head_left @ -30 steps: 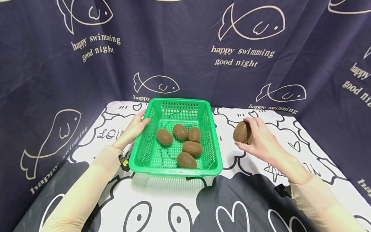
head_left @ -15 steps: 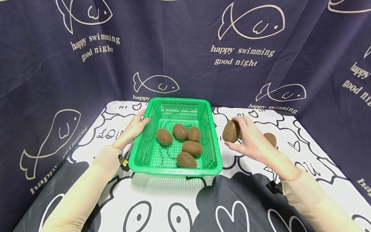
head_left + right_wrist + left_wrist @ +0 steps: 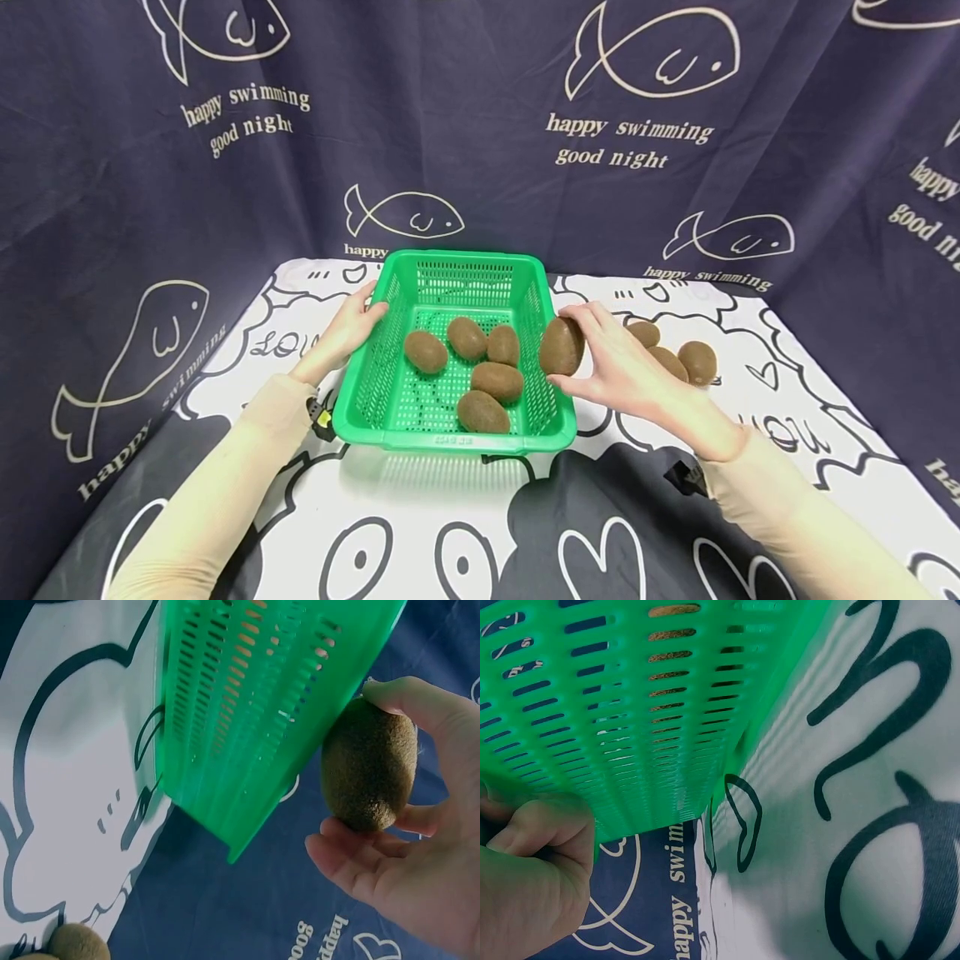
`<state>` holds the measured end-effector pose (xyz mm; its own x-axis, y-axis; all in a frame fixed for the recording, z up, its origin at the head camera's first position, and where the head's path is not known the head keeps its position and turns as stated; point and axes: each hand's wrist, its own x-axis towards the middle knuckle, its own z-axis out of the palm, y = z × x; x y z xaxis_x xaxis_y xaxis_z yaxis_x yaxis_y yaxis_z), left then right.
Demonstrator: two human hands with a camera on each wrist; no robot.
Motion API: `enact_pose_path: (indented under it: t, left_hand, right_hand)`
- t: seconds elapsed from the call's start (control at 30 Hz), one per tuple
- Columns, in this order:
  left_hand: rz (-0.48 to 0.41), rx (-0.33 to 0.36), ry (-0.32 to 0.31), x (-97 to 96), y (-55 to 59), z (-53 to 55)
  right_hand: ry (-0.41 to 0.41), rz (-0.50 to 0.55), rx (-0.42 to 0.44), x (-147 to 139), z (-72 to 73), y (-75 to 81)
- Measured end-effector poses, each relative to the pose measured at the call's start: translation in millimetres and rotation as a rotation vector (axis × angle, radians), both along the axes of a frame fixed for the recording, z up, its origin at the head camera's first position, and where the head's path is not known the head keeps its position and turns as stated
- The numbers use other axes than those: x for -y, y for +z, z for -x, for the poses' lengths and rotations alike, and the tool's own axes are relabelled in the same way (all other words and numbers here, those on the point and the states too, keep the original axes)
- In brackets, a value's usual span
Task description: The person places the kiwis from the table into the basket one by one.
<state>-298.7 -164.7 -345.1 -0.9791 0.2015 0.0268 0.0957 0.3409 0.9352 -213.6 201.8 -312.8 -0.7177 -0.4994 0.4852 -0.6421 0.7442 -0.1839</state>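
A green slotted plastic basket stands on the table with several brown kiwis lying on its floor. At its left side my left hand grips the rim; in the left wrist view that hand has bent fingers against the slotted wall. My right hand pinches one kiwi between thumb and fingers, level with the basket's right rim. Seen from the right wrist, this kiwi is held lengthwise close beside the basket's outer wall.
Right of the basket, more kiwis lie on the cloth, partly behind my right hand. The table wears a white and dark cartoon-print cloth. A navy curtain with fish drawings hangs behind and at both sides.
My right hand has carried its kiwi leftward from the table's right side to the basket's right rim, uncovering the loose kiwis behind it. The left hand and basket stay in place.
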Motion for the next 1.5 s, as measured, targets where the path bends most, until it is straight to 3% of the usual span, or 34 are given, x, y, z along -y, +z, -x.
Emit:
enact_pose_path:
  t: [0.07,0.17,0.4,0.77,0.9,1.17,1.33,1.5]
  left_hand:
    - [0.004,0.001,0.001,-1.6,6.8,-5.1]
    - [0.005,-0.005,0.003,-1.1,6.9,-4.0]
    - [0.013,-0.01,0.01,5.0,-12.0,12.2]
    - [0.037,-0.028,-0.002,-3.7,9.7,-8.9]
    - [0.024,-0.008,0.007,-2.4,5.5,-4.1]
    - [0.02,-0.05,0.007,5.8,-16.7,13.5]
    - [0.035,-0.066,0.017,6.4,-19.2,15.4]
    - [0.026,-0.063,0.018,6.5,-19.7,15.2]
  right_hand:
    - [0.01,-0.008,0.018,3,-0.6,0.1]
    - [0.022,-0.022,0.037,8,-1.2,0.2]
    - [0.081,-0.057,0.022,19,0.2,-0.8]
    - [0.15,-0.119,0.017,28,-1.0,-4.6]
    - [0.163,-0.143,0.002,29,-0.5,-6.7]
    - [0.174,-0.17,0.017,30,-2.7,-9.0]
    - [0.134,-0.091,0.076,23,-4.4,-5.1]
    - [0.049,-0.006,0.079,3,-2.5,-4.0]
